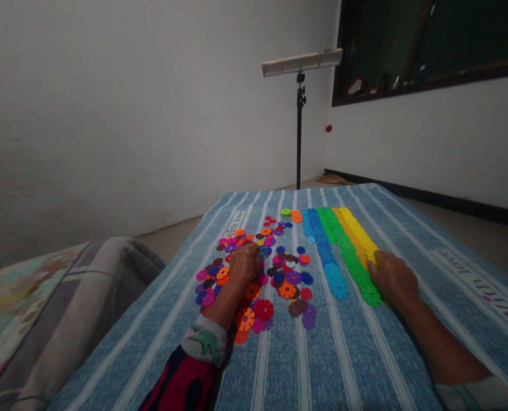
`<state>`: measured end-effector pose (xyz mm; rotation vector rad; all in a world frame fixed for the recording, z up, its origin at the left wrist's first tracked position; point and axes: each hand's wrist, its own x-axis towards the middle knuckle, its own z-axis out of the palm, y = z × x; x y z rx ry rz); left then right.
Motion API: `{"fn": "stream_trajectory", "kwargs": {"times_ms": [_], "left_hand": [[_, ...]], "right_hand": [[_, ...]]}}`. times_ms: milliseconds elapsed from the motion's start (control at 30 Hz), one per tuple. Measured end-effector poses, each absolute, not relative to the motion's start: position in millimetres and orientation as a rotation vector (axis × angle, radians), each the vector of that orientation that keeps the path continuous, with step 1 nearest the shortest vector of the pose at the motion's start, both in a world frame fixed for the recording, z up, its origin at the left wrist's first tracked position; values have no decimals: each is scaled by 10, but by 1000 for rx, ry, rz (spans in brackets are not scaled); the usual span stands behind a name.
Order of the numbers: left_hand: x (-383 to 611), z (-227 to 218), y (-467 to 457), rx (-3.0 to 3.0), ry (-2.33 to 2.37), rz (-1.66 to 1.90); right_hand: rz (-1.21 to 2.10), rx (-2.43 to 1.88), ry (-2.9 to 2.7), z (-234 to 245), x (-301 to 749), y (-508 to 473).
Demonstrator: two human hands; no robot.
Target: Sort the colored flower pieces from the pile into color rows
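A loose pile of flat plastic flower discs [286,274] in red, orange, purple, blue and pink lies spread on a blue striped cloth [322,354]. My left hand [244,264] rests knuckles-up in the middle of that pile, fingers curled down onto the discs; what they pinch is hidden. To the right run long rows of sorted discs: a blue row [325,251], a green row [348,254], an orange row and a yellow row [359,231]. My right hand [391,278] lies at the near end of the yellow and orange rows, fingers bent over the discs there.
A green disc [285,212] and an orange disc [297,216] sit at the far end of the rows. A folded blanket [65,308] lies to the left. A light bar on a black stand [299,114] rises beyond the cloth, near a dark window [429,40].
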<state>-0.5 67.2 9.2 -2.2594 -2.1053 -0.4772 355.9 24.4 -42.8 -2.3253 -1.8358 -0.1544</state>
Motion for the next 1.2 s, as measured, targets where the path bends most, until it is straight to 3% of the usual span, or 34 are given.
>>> {"fn": "stream_trajectory", "kwargs": {"times_ms": [133, 233, 700, 867, 1067, 1200], "left_hand": [[159, 119, 607, -2645, -2240, -1182], [438, 51, 543, -2875, -2255, -1470], [1322, -128, 378, -3194, -2017, -981], [1330, -163, 364, -3227, -1942, -872], [1120, -105, 322, -3046, -1956, -986], [873, -63, 298, -2889, -1891, -710]], "right_hand": [[-141, -2327, -1829, -437, 3556, 258], [-131, -2334, -1817, -413, 3534, 248], [-143, -2301, -1776, -361, 3480, 222], [-114, -2324, -1767, -362, 3483, 229], [-133, -2290, -1817, -383, 3513, 216], [-152, -2282, -1851, -477, 3566, 224]]}}
